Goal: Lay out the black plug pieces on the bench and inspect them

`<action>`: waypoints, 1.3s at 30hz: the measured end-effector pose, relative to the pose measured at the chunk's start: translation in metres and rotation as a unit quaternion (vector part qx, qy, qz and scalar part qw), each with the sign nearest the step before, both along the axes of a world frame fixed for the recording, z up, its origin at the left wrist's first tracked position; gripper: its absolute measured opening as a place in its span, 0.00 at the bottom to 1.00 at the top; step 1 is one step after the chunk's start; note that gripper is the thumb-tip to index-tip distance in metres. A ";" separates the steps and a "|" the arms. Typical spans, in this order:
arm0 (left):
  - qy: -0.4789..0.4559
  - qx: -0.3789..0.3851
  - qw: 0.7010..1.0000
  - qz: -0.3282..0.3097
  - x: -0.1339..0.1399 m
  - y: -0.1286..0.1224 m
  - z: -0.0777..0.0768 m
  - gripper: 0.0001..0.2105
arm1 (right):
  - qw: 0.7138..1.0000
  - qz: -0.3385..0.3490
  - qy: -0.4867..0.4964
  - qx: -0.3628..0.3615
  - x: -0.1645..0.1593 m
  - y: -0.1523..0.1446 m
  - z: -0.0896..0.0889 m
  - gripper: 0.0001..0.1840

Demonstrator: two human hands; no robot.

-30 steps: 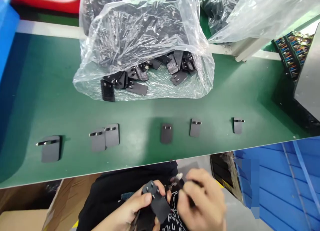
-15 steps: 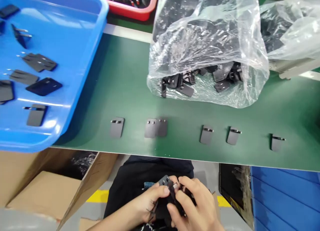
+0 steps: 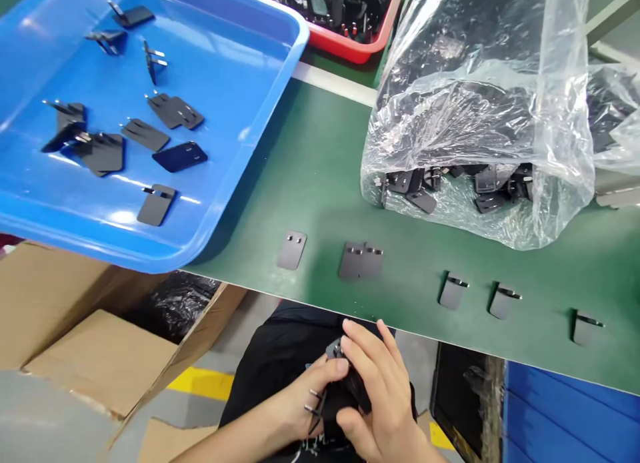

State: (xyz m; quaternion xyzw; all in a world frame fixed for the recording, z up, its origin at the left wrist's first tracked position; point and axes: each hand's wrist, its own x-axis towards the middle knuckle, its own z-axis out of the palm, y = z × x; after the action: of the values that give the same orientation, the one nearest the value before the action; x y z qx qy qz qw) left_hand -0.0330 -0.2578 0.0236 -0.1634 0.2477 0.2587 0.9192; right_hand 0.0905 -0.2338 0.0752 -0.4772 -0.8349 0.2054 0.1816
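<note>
Below the table edge, my left hand [image 3: 307, 396] is closed around several black plug plates [image 3: 356, 388], with its thumb on top. A pair of metal pins [image 3: 313, 401] sticks out beside the palm. My right hand [image 3: 383, 396] lies over the same plates from the right, fingers stretched out and thumb apart, partly hiding them. On the green table in front, several more black plates with two pins lie in a loose row, among them a single plate [image 3: 292, 251] and an overlapping pair [image 3: 360, 260].
A blue tray [image 3: 260, 126] with scattered black plates stands at the left. Behind it is a red bin [image 3: 350, 49] of dark parts. A clear plastic bag [image 3: 475, 123] of black parts lies at the back right. An open cardboard box [image 3: 100, 363] sits below left.
The view has shifted left, so the tray and row appear further right. My right hand's fingers have straightened from a bent grasp over the plates. My left hand keeps its hold.
</note>
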 end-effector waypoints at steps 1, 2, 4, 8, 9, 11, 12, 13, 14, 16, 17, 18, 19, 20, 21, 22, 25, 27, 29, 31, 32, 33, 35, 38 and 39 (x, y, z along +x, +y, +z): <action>0.005 -0.012 1.000 -0.001 -0.002 0.001 0.000 0.16 | 1.000 0.004 -0.004 -0.007 -0.001 0.001 0.001 0.28; 0.009 -0.022 1.000 -0.003 -0.003 0.001 0.000 0.18 | 1.000 0.006 -0.005 -0.011 -0.002 0.002 0.002 0.27; 0.019 -0.017 1.000 -0.003 -0.005 0.002 0.000 0.23 | 1.000 0.007 0.004 -0.010 -0.004 0.002 0.005 0.25; 0.056 0.025 0.998 -0.007 -0.007 0.000 -0.007 0.25 | 0.999 -0.007 0.031 -0.044 -0.005 -0.006 0.007 0.22; 0.063 0.029 0.998 -0.010 -0.007 -0.002 -0.009 0.24 | 0.997 -0.015 0.038 -0.069 -0.003 -0.011 0.005 0.22; 0.063 0.028 0.997 -0.020 -0.005 -0.007 -0.016 0.22 | 0.989 -0.037 0.055 -0.134 0.004 -0.022 -0.001 0.23; 0.061 0.028 0.997 -0.026 -0.004 -0.010 -0.019 0.22 | 0.982 -0.050 0.064 -0.171 0.008 -0.028 -0.006 0.24; 0.058 0.025 0.998 -0.031 -0.002 -0.015 -0.023 0.22 | 0.975 -0.060 0.069 -0.204 0.013 -0.034 -0.011 0.25; 0.053 0.022 0.998 -0.036 0.000 -0.019 -0.027 0.22 | 0.968 -0.071 0.066 -0.230 0.017 -0.040 -0.016 0.26; 0.041 0.017 0.998 -0.037 0.004 -0.027 -0.033 0.25 | 0.960 -0.092 0.039 -0.260 0.023 -0.050 -0.025 0.28; 0.034 0.018 0.999 -0.034 0.006 -0.030 -0.036 0.25 | 0.958 -0.101 0.025 -0.266 0.024 -0.053 -0.028 0.29; 0.028 0.021 0.999 -0.029 0.007 -0.032 -0.037 0.26 | 0.958 -0.108 0.015 -0.267 0.025 -0.056 -0.029 0.29; 0.022 0.026 0.999 -0.023 0.007 -0.033 -0.038 0.26 | 0.958 -0.111 0.009 -0.265 0.026 -0.059 -0.029 0.29; 0.016 0.033 0.999 -0.017 0.006 -0.033 -0.038 0.25 | 0.960 -0.105 0.011 -0.261 0.027 -0.060 -0.029 0.29; 0.010 0.042 0.999 -0.011 0.005 -0.033 -0.037 0.25 | 0.963 -0.094 0.023 -0.252 0.028 -0.061 -0.027 0.28; 0.005 0.052 0.999 -0.005 0.004 -0.033 -0.036 0.24 | 0.965 -0.083 0.043 -0.244 0.030 -0.060 -0.026 0.27; -0.007 0.085 0.996 0.012 -0.002 -0.034 -0.032 0.24 | 0.964 -0.088 0.102 -0.229 0.039 -0.044 -0.032 0.26; -0.009 0.105 0.994 0.019 -0.004 -0.038 -0.033 0.23 | 0.969 -0.116 0.060 -0.211 0.042 -0.022 -0.050 0.26; -0.010 0.119 0.993 0.018 -0.005 -0.044 -0.035 0.22 | 0.976 -0.096 -0.055 -0.187 0.039 0.003 -0.079 0.26; -0.012 0.130 0.991 0.008 -0.004 -0.050 -0.037 0.21 | 0.975 -0.050 -0.086 -0.197 0.028 0.023 -0.111 0.23; -0.015 0.133 0.991 0.003 -0.004 -0.053 -0.038 0.20 | 0.975 -0.030 -0.100 -0.197 0.021 0.027 -0.124 0.22; -0.016 0.137 0.990 -0.001 -0.003 -0.055 -0.039 0.20 | 0.974 -0.013 -0.113 -0.193 0.015 0.029 -0.136 0.20; -0.019 0.141 0.990 0.001 -0.003 -0.058 -0.040 0.20 | 0.974 0.007 -0.140 -0.178 0.006 0.023 -0.151 0.18; -0.023 0.144 0.989 0.019 -0.003 -0.059 -0.040 0.21 | 0.975 0.015 -0.162 -0.149 0.005 0.011 -0.161 0.15; -0.025 0.145 0.989 0.024 -0.002 -0.060 -0.040 0.21 | 0.977 0.017 -0.161 -0.142 0.007 0.010 -0.163 0.15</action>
State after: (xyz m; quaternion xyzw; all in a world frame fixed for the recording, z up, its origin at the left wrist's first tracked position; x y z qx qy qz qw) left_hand -0.0352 -0.3175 -0.0165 -0.0409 0.1810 0.3100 0.9325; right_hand 0.0978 -0.2242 -0.0882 -0.5105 -0.8236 0.2455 -0.0283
